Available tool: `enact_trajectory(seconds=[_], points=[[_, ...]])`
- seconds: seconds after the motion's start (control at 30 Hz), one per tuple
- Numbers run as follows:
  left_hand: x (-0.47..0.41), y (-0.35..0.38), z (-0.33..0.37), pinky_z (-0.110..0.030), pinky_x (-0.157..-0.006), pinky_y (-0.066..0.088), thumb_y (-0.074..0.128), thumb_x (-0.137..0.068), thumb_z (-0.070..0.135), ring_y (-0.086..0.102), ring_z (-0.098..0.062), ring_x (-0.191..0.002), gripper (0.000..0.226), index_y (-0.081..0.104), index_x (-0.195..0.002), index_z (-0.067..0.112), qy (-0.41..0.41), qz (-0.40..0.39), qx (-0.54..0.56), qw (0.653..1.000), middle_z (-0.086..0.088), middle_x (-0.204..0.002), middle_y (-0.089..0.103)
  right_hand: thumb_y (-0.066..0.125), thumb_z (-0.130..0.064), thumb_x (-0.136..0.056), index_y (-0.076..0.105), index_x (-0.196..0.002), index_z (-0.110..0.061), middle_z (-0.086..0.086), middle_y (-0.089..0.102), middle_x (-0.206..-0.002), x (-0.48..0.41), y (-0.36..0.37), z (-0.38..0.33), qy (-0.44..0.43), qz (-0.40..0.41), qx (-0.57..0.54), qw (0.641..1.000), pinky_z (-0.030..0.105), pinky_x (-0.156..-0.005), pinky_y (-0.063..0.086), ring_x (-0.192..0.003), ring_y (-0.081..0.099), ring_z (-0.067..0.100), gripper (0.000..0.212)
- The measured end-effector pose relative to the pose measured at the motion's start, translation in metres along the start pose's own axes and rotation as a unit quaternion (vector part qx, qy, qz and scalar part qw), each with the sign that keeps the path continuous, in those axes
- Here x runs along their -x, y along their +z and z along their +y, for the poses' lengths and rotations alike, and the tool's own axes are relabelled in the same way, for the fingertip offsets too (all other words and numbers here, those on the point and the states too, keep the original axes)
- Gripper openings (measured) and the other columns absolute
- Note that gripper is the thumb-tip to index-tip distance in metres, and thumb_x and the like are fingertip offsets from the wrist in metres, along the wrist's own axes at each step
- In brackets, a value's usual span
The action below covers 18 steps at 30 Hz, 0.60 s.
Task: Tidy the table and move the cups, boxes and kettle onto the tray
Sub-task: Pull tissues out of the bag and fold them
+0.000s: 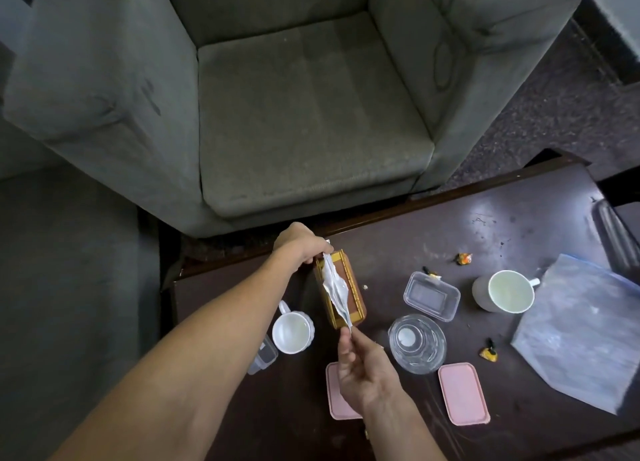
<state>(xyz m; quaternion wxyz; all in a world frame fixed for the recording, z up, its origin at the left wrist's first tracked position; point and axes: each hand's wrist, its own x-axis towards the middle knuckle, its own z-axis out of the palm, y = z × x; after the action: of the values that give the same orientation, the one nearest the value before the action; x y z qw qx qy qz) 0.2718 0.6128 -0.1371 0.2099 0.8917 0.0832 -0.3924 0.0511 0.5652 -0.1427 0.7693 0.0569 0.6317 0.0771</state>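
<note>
Dark table [502, 225], tidying: my left hand [301, 244] and right hand [367, 367] pinch the tissue [334, 287] over the box [357, 299]; probably tuck it in next.

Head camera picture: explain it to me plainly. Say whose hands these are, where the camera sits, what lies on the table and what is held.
No machine here: a person works with bare hands, and the single camera sits on their head, looking down. The left hand and the right hand pinch opposite ends of a white tissue stretched over a brown box on the dark table. Around it lie a white cup to its left, a second white cup further right, a clear plastic box, a glass vessel, two pink lids and a plastic bag. A grey armchair stands beyond.
</note>
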Motion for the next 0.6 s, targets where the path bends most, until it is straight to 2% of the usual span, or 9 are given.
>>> enact_trajectory(seconds=[0.13, 0.3, 0.43, 0.5, 0.6], points=[[-0.004, 0.002, -0.001, -0.03, -0.068, 0.052, 0.083, -0.079, 0.045, 0.07, -0.018, -0.081, 0.034, 0.076, -0.082, 0.012, 0.019, -0.003, -0.009, 1.0, -0.003, -0.087, 0.076, 0.075, -0.004, -0.089, 0.072, -0.102, 0.004, 0.015, 0.076, -0.077, -0.004, -0.002, -0.003, -0.006, 0.02, -0.013, 1.0, 0.015, -0.037, 0.048, -0.05, 0.071, 0.015, 0.016], [-0.004, 0.006, -0.001, -0.037, -0.086, 0.056, 0.073, -0.084, 0.058, 0.071, -0.03, -0.104, 0.051, 0.079, -0.098, 0.01, 0.031, -0.011, 0.004, 0.999, -0.009, -0.105, 0.078, 0.077, -0.006, -0.087, 0.072, -0.106, 0.007, 0.017, 0.076, -0.079, -0.001, -0.005, -0.007, 0.004, 0.009, -0.023, 1.0, 0.019, -0.05, 0.057, -0.054, 0.072, 0.018, 0.023], [0.003, 0.006, -0.002, -0.039, -0.091, 0.056, 0.057, -0.091, 0.066, 0.071, -0.031, -0.099, 0.06, 0.076, -0.091, 0.009, 0.038, 0.006, 0.027, 0.999, -0.008, -0.1, 0.077, 0.078, -0.01, -0.089, 0.072, -0.106, 0.011, 0.019, 0.075, -0.08, 0.006, -0.01, -0.008, 0.016, -0.01, -0.025, 1.0, 0.025, -0.051, 0.061, -0.054, 0.073, 0.021, 0.028], [0.009, 0.005, -0.003, -0.044, -0.098, 0.056, 0.051, -0.095, 0.065, 0.07, -0.031, -0.1, 0.061, 0.077, -0.097, 0.011, 0.042, 0.019, 0.057, 0.997, -0.007, -0.102, 0.076, 0.078, -0.011, -0.089, 0.072, -0.105, 0.012, 0.019, 0.075, -0.079, 0.011, -0.013, -0.008, 0.017, -0.019, -0.019, 0.999, 0.026, -0.051, 0.061, -0.054, 0.073, 0.022, 0.029], [0.021, 0.002, -0.006, -0.047, -0.104, 0.052, 0.042, -0.1, 0.063, 0.066, -0.034, -0.113, 0.061, 0.074, -0.113, 0.013, 0.043, 0.054, 0.099, 0.993, -0.009, -0.116, 0.073, 0.076, -0.01, -0.09, 0.07, -0.101, 0.013, 0.02, 0.074, -0.073, 0.02, -0.018, -0.006, 0.011, -0.026, 0.0, 1.0, 0.029, -0.053, 0.061, -0.052, 0.073, 0.023, 0.026]])
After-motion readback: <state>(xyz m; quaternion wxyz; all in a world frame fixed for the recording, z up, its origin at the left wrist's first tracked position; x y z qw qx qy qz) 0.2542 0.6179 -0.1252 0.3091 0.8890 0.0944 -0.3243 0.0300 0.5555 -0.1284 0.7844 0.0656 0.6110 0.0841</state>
